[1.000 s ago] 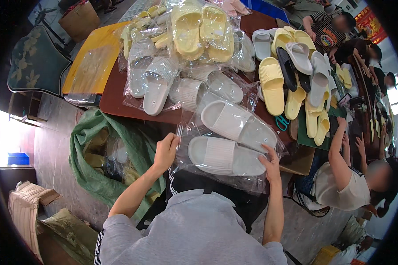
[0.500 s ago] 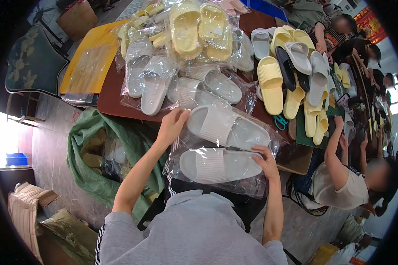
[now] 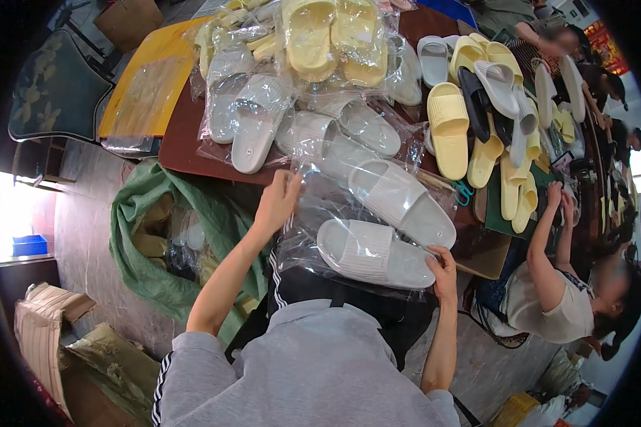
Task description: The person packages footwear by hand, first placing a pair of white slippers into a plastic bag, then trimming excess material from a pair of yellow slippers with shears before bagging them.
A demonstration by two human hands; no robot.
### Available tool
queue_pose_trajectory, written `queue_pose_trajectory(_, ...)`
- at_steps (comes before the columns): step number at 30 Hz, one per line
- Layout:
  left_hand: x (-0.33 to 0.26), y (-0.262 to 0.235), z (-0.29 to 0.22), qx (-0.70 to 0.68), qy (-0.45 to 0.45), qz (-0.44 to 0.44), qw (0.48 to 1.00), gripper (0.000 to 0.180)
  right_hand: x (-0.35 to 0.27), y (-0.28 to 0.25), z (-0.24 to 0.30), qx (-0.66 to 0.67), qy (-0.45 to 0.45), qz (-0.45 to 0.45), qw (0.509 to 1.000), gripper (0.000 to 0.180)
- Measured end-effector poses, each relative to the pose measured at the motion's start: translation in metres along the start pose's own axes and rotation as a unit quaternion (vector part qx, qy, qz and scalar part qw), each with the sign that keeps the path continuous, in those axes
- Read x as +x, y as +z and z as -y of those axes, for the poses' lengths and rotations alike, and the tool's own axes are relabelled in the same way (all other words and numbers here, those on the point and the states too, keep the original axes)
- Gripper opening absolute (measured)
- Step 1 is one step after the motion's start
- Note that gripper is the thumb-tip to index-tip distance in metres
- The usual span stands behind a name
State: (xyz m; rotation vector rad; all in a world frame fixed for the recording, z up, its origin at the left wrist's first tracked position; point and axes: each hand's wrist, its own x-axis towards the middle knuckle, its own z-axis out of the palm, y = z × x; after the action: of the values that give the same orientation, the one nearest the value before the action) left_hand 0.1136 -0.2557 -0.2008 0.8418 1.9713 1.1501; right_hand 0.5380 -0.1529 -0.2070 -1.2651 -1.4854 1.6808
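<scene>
A pair of light grey slippers lies side by side inside a clear plastic bag, in front of me at the table's near edge. My right hand is closed on the heel ends of the pair, its fingertips at the gap between the two heels. At the bag's left end, my left hand pinches the loose plastic, clear of the slippers. Just beyond the pair, more bagged grey slippers rest on the brown table.
Bagged yellow slippers are heaped at the back. Loose yellow slippers, grey and black ones lie to the right, near teal-handled scissors. A green sack stands left below the table. A co-worker sits at right.
The bagged pair has shifted right and tilted, its heels now lower right. Loose plastic now stretches between the toes and my left hand. My right hand has moved slightly right with the heels.
</scene>
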Motion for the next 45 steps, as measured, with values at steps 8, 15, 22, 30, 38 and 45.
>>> queue_pose_trajectory(8, -0.042, 0.000, 0.019, 0.021, 0.084, -0.052, 0.995, 0.043, 0.000, 0.003, -0.002, -0.028, -0.006, -0.011, 1.000, 0.030)
queue_pose_trajectory(15, -0.035, -0.002, 0.039, 0.063, 0.096, -0.043, 0.992, 0.033, -0.014, -0.049, 0.004, -0.111, 0.003, -0.014, 0.994, 0.027)
queue_pose_trajectory(22, -0.021, 0.005, 0.027, 0.140, 0.076, -0.053, 0.986, 0.047, -0.010, -0.052, 0.008, -0.104, 0.015, -0.015, 0.994, 0.023)
queue_pose_trajectory(30, 0.029, 0.019, 0.050, 0.212, 0.156, -0.034, 0.964, 0.030, -0.003, -0.050, 0.016, -0.101, 0.003, 0.017, 0.995, 0.023)
queue_pose_trajectory(38, 0.033, 0.019, 0.066, 0.047, 0.103, -0.036, 0.993, 0.013, -0.058, -0.098, 0.008, -0.125, 0.001, -0.143, 0.982, 0.030)
queue_pose_trajectory(45, 0.035, 0.010, 0.056, 0.046, 0.147, -0.052, 0.987, 0.024, -0.100, -0.129, -0.002, 0.027, -0.084, -0.336, 0.938, 0.039)
